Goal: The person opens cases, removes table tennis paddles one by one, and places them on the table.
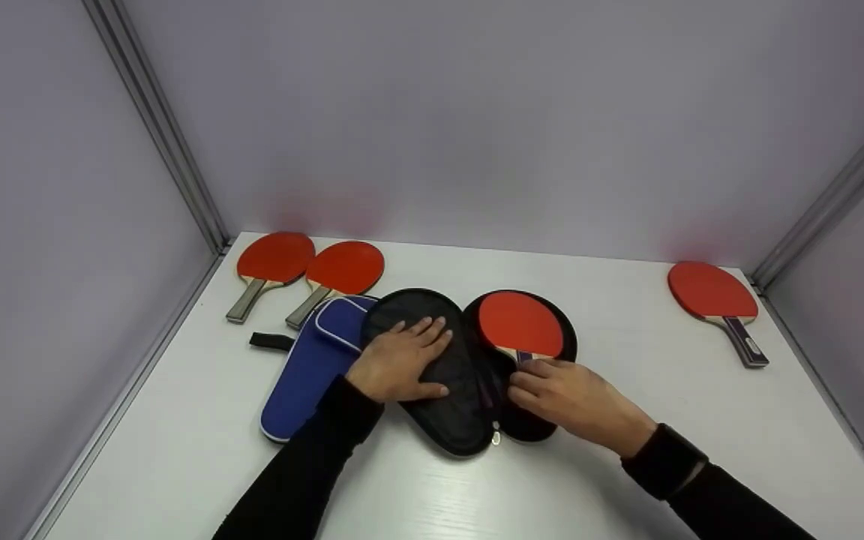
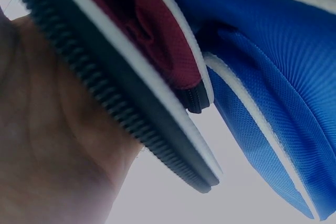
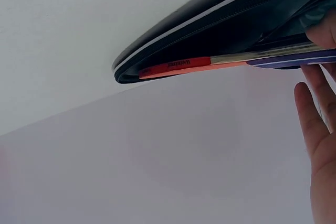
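Note:
A black zip case (image 1: 447, 431) lies unfolded on the white table. My left hand (image 1: 400, 361) rests flat on its left half, fingers spread. In the left wrist view the zipper edge (image 2: 113, 106) runs past the palm, with maroon cloth (image 2: 168, 51) beside it. A red table tennis paddle (image 1: 520, 322) lies in the right half, its handle pointing toward me. My right hand (image 1: 578, 397) grips that handle, which the fingers mostly hide. In the right wrist view, thumb and fingers are on either side of the purple handle (image 3: 286, 60).
A blue case (image 1: 304, 382) with white piping lies partly under the black one, its black strap (image 1: 271, 341) sticking out left. Behind it are two red paddles (image 1: 276, 256) (image 1: 348, 266). Another red paddle (image 1: 712, 290) lies far right. Grey walls (image 1: 477, 135) enclose the table.

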Tool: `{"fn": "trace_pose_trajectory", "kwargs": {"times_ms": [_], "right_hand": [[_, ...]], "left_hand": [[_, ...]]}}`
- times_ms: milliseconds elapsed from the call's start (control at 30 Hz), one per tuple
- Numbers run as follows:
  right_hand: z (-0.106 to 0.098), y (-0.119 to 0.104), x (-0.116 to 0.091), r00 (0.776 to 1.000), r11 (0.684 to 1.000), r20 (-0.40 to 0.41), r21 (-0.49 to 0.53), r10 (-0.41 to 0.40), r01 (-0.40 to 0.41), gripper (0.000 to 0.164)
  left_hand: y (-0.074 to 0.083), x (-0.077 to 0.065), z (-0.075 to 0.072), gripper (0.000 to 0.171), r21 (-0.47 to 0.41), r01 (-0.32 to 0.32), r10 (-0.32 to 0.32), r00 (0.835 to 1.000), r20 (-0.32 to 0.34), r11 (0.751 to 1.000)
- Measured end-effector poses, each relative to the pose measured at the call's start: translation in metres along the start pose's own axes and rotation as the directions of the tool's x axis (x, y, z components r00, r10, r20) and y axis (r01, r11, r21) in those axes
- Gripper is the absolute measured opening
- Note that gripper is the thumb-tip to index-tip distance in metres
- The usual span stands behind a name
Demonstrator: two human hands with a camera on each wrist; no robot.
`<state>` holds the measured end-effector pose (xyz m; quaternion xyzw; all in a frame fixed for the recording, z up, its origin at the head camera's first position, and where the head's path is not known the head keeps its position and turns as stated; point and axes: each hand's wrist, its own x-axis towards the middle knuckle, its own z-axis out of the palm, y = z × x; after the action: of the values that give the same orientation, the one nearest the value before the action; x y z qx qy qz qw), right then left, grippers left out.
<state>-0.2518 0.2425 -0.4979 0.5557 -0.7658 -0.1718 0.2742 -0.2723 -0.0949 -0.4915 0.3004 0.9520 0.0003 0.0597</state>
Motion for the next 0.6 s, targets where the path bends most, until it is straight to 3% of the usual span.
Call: {"fn": "trace_pose_trajectory", "kwargs": {"times_ms": [600], "right_hand": [[-0.011,0.008,-0.001,0.988,0.990,-0.056,0.018,0.143,-0.142,0.042]], "left_hand": [[-0.001,0.000,-0.001,0.094,-0.016,-0.007,0.008,1.000,0.005,1.000]]}}
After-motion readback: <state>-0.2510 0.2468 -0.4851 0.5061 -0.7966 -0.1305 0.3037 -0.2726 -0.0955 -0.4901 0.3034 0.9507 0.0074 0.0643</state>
